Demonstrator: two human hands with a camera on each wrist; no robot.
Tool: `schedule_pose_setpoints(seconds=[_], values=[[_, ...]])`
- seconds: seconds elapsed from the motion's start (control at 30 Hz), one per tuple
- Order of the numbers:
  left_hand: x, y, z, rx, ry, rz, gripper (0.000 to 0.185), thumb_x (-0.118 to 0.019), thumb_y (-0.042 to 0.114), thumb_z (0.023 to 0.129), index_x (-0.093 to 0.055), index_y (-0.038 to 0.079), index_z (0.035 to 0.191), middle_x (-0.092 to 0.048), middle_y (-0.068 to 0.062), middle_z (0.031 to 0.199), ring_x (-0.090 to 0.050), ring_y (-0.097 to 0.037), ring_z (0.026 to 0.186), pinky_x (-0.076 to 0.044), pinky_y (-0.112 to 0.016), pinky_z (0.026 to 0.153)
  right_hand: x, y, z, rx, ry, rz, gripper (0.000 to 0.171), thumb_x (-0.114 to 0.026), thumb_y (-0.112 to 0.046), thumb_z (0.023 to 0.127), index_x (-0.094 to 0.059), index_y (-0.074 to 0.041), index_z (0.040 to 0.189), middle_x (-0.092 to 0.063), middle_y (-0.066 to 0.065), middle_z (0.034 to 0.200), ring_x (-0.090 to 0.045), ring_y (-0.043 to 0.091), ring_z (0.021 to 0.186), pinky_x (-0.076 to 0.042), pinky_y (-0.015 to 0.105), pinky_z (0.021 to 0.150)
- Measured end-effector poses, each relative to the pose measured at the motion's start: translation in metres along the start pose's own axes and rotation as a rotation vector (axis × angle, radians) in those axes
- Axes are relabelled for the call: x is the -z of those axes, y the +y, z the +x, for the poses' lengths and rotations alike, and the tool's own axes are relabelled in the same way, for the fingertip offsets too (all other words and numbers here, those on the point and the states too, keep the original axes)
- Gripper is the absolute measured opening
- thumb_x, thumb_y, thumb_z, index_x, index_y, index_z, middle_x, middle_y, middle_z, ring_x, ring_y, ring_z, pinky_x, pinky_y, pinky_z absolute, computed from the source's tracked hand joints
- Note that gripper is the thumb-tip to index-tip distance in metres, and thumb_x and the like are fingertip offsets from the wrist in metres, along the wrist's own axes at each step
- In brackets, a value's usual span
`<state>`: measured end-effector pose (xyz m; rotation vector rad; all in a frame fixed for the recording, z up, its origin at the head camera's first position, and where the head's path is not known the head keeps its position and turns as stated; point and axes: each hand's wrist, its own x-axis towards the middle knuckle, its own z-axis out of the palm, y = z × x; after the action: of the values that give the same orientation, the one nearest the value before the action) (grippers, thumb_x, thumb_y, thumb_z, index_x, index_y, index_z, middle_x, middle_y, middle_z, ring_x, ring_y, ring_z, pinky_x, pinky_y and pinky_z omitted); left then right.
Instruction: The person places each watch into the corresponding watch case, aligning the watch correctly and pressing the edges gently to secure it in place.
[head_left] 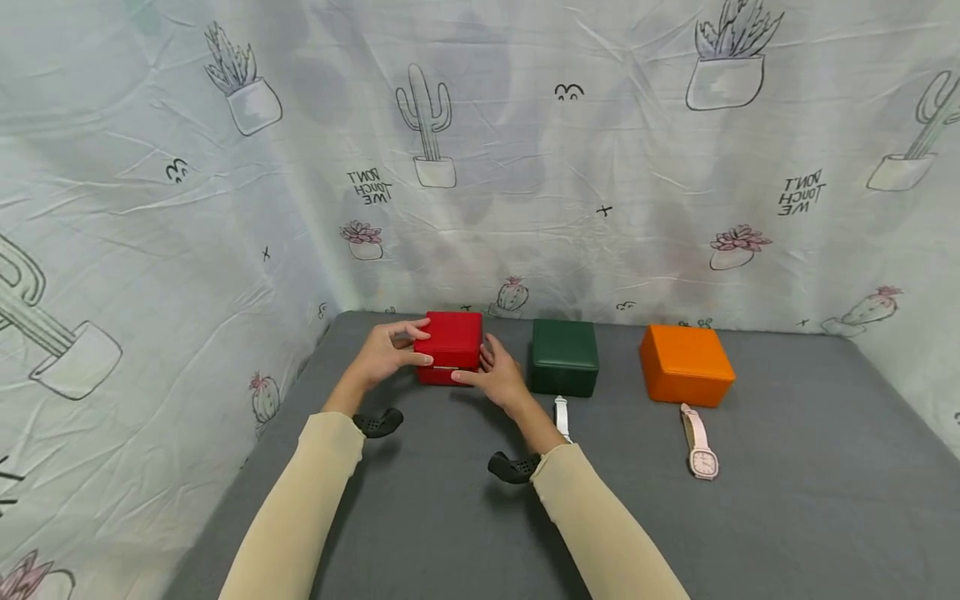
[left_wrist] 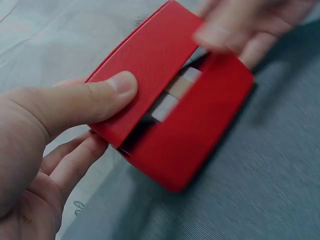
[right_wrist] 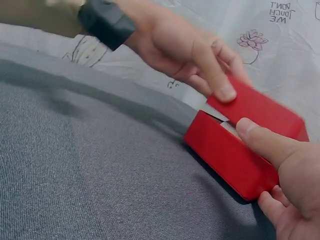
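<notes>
You are at the lid-lifting step on the red square leatherette box [head_left: 448,348], which sits on the grey cloth table [head_left: 787,500] left of the dark green box [head_left: 564,357]. Your left hand [head_left: 386,352] pinches the lid's edge, thumb on top; your right hand [head_left: 498,377] grips the base. The lid is only cracked, so next it seems to call for hinging it up while the base stays pinned
</notes>
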<state>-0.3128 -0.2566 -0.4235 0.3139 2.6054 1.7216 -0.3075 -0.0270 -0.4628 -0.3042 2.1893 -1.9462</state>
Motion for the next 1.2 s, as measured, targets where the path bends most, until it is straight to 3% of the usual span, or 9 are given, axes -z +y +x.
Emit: schedule_pose_setpoints(seconds=[0.2,0.53,0.67,0.77,0.97,1.2], values=[[-0.006,-0.003,-0.006,-0.001,0.016,0.032,0.035,-0.081,0.008,0.076,-0.068,0.005,0.109,-0.051,-0.002,0.145,-0.046,-0.029,0.136,-0.047,-0.043,0.104,0.000,0.000,-0.001,0.032,0.011,-0.048,0.084,-0.075,-0.019,0.084,-0.027,-0.010,0.152,-0.036,0.013,0.155,-0.038,0.027,0.142,-0.039,0.042,0.111],[-0.008,0.008,-0.011,0.013,0.022,0.123,0.031,-0.078,0.010,0.081,-0.065,0.010,0.109,-0.047,0.001,0.149,-0.048,-0.033,0.134,-0.051,-0.043,0.099,-0.003,-0.008,-0.006,0.072,0.071,-0.094,0.077,-0.073,-0.017,0.086,-0.032,-0.007,0.150,-0.043,0.014,0.150,-0.045,0.029,0.137,-0.045,0.043,0.106],[-0.008,0.013,-0.016,0.013,0.002,0.162,0.030,-0.077,0.011,0.082,-0.065,0.009,0.110,-0.045,-0.001,0.150,-0.044,-0.031,0.137,-0.047,-0.043,0.103,-0.004,-0.014,-0.009,0.112,0.100,-0.127,0.075,-0.075,-0.017,0.085,-0.036,-0.009,0.149,-0.049,0.013,0.146,-0.050,0.029,0.133,-0.046,0.042,0.105],[-0.010,0.019,-0.019,-0.028,0.018,0.236,0.033,-0.078,0.015,0.082,-0.065,0.011,0.112,-0.045,-0.003,0.150,-0.042,-0.031,0.138,-0.043,-0.046,0.107,-0.002,-0.021,-0.012,0.149,0.103,-0.159,0.074,-0.075,-0.017,0.085,-0.037,-0.010,0.148,-0.048,0.012,0.147,-0.049,0.029,0.134,-0.046,0.042,0.105],[-0.021,0.039,-0.018,-0.112,0.043,0.302,0.044,-0.077,0.021,0.082,-0.063,0.013,0.122,-0.047,-0.004,0.148,-0.042,-0.029,0.136,-0.040,-0.049,0.110,0.012,-0.038,-0.020,0.214,0.091,-0.194,0.073,-0.074,-0.019,0.085,-0.038,-0.010,0.148,-0.042,0.010,0.152,-0.043,0.028,0.139,-0.044,0.044,0.106],[-0.045,0.059,-0.009,-0.126,0.002,0.303,0.047,-0.075,0.026,0.084,-0.061,0.019,0.128,-0.046,0.005,0.149,-0.047,-0.026,0.131,-0.048,-0.051,0.101,0.045,-0.048,-0.035,0.296,0.109,-0.220,0.076,-0.076,-0.021,0.084,-0.036,-0.017,0.149,-0.039,0.005,0.154,-0.041,0.026,0.140,-0.043,0.043,0.108]])
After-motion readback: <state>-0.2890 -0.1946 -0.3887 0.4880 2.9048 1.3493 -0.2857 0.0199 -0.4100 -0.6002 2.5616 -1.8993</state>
